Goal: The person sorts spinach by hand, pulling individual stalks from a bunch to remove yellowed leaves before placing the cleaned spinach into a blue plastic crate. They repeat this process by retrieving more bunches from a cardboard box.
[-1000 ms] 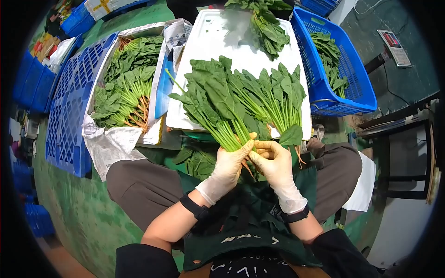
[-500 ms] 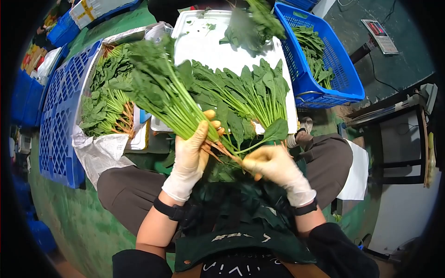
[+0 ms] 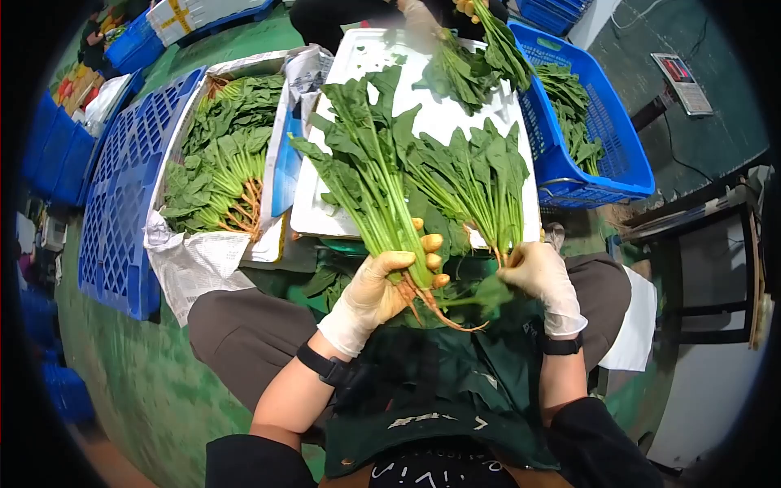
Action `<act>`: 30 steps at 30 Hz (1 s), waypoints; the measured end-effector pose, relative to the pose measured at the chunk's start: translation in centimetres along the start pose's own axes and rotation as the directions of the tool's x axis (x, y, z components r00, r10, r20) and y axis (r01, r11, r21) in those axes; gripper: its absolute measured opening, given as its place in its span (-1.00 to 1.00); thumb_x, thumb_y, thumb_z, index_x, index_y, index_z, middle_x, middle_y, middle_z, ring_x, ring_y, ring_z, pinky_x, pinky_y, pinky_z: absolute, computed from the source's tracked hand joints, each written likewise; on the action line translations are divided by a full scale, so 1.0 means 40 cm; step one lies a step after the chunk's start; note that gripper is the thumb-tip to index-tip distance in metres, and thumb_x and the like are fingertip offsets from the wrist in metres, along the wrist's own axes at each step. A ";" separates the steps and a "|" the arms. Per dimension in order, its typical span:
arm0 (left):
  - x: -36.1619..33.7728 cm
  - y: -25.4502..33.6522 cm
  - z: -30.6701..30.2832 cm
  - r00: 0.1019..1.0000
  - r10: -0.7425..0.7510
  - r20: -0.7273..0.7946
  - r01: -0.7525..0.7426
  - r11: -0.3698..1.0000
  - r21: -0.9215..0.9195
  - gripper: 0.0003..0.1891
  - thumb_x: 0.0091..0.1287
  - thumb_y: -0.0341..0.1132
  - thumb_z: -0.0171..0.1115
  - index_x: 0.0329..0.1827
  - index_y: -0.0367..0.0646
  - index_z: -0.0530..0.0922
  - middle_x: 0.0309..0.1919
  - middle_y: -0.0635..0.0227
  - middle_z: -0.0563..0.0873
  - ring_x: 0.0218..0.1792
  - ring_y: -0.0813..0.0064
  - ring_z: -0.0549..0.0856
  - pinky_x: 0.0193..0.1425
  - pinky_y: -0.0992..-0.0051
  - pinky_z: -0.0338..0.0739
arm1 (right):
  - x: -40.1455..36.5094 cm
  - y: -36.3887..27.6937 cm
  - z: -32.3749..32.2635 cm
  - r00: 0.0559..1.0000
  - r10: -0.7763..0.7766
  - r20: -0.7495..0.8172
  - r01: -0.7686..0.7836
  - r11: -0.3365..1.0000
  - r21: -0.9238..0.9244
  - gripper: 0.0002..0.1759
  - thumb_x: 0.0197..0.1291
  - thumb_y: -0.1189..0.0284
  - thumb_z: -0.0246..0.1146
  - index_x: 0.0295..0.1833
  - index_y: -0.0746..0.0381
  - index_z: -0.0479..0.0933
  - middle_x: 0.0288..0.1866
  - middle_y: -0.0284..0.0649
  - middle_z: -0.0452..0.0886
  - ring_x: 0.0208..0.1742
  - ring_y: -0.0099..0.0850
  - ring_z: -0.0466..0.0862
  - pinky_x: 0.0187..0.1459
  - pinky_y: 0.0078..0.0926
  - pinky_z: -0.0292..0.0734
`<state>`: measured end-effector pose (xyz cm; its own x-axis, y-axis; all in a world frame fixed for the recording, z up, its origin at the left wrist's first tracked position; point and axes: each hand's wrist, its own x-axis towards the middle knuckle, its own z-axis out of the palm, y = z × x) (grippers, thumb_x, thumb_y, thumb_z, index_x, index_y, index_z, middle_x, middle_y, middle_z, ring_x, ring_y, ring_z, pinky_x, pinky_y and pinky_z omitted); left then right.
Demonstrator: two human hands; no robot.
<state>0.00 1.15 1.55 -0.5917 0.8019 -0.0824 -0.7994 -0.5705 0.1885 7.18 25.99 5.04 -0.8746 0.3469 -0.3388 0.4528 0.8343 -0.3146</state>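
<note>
Gloved in white, my left hand [image 3: 382, 289] is wrapped round a bunch of spinach [image 3: 370, 183], leaves pointing up and away, orange roots hanging below the fist. My right hand [image 3: 541, 276], also gloved, is closed with its fingertips pinched at the roots of spinach plants [image 3: 480, 179] lying on the white foam board [image 3: 325, 213]. A blurred loose leaf [image 3: 490, 294] is just below the right fingertips. Leaves on my lap are partly hidden by the left hand.
Bundled spinach [image 3: 220, 171] fills a paper-lined box at left, beside a blue pallet [image 3: 134, 191]. A blue crate [image 3: 602, 98] of spinach stands at right, near a scale [image 3: 682, 84]. Across the board, another person's gloved hands [image 3: 419, 20] handle spinach.
My left hand has moved right and slightly down with its bunch, now more upright. The right hand has moved right and up, from the held bunch's roots to the plants on the board.
</note>
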 end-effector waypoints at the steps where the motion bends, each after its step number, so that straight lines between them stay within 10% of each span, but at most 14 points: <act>1: 0.001 -0.001 -0.001 1.000 0.017 0.002 -0.017 1.000 0.018 -0.49 0.21 -0.48 0.14 0.25 -0.01 0.29 -0.04 0.26 0.57 -0.09 0.37 0.60 0.05 0.11 0.55 | -0.027 -0.006 -0.024 0.985 -0.077 0.154 0.069 0.996 0.058 -0.60 -0.16 0.09 0.41 -0.51 0.24 0.59 -0.55 -0.09 0.60 -0.42 -0.25 0.65 -0.31 -0.36 0.51; 3: 0.003 -0.005 -0.003 0.999 0.023 0.038 -0.022 1.000 -0.013 -0.50 0.24 -0.45 0.16 0.26 0.00 0.29 -0.11 0.31 0.56 -0.12 0.42 0.58 -0.01 0.21 0.55 | -0.040 -0.001 -0.039 0.970 -0.151 0.192 0.127 0.983 0.132 -0.58 -0.15 0.07 0.41 -0.53 0.25 0.60 -0.59 -0.13 0.59 -0.46 -0.31 0.64 -0.34 -0.39 0.50; 7: 0.009 -0.023 -0.007 0.999 0.048 0.015 -0.048 0.999 -0.010 -0.46 0.26 -0.38 0.25 0.29 0.02 0.26 -0.31 0.44 0.49 -0.26 0.55 0.51 -0.17 0.43 0.50 | 0.015 0.008 0.001 0.931 0.057 -0.360 -0.019 0.994 0.108 -0.48 -0.14 0.00 0.38 -0.41 0.29 0.54 -0.48 -0.06 0.62 -0.39 -0.17 0.64 -0.34 -0.29 0.50; 21: -0.010 -0.030 0.007 0.998 -0.064 0.016 0.059 0.973 0.222 -0.54 0.28 -0.33 0.23 0.22 -0.07 0.30 -0.48 0.41 0.43 -0.41 0.53 0.45 -0.30 0.50 0.39 | 0.063 0.033 0.078 0.956 0.106 -0.273 -0.115 0.993 -0.018 -0.54 -0.11 0.07 0.41 -0.26 0.25 0.59 -0.38 -0.04 0.65 -0.26 -0.12 0.66 -0.20 -0.23 0.52; 27: -0.019 -0.030 0.007 0.994 -0.087 0.069 0.074 0.981 0.179 -0.54 0.23 -0.33 0.29 0.14 -0.18 0.31 -0.44 0.36 0.53 -0.44 0.50 0.53 -0.32 0.45 0.45 | 0.091 0.092 0.100 0.966 0.124 -0.227 -0.050 0.951 0.305 -0.59 -0.02 0.16 0.36 -0.24 0.31 0.60 -0.40 -0.03 0.65 -0.32 -0.20 0.68 -0.27 -0.33 0.53; 29: -0.023 -0.031 -0.003 0.989 -0.099 0.105 0.081 0.983 0.165 -0.55 0.27 -0.29 0.25 0.17 -0.15 0.31 -0.42 0.36 0.52 -0.42 0.52 0.50 -0.31 0.47 0.42 | 0.079 0.084 0.080 0.991 0.114 -0.066 -0.039 0.733 0.679 -0.63 0.01 0.23 0.35 -0.24 0.35 0.60 -0.46 -0.14 0.65 -0.41 -0.35 0.65 -0.35 -0.46 0.49; 30: -0.024 -0.033 -0.007 0.983 -0.114 0.143 0.092 0.984 0.152 -0.56 0.31 -0.25 0.21 0.19 -0.11 0.32 -0.41 0.37 0.51 -0.41 0.53 0.47 -0.30 0.49 0.39 | 0.065 0.073 0.086 0.945 0.047 -0.325 0.106 0.894 0.436 -0.67 0.06 0.28 0.35 -0.21 0.35 0.59 -0.50 -0.30 0.62 -0.48 -0.54 0.56 -0.42 -0.57 0.44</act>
<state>1.58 1.08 1.10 -0.4755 0.8789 0.0370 -0.8255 -0.4604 0.3265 6.82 27.85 0.18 -0.8614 0.5058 -0.0465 0.3878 0.5958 -0.7033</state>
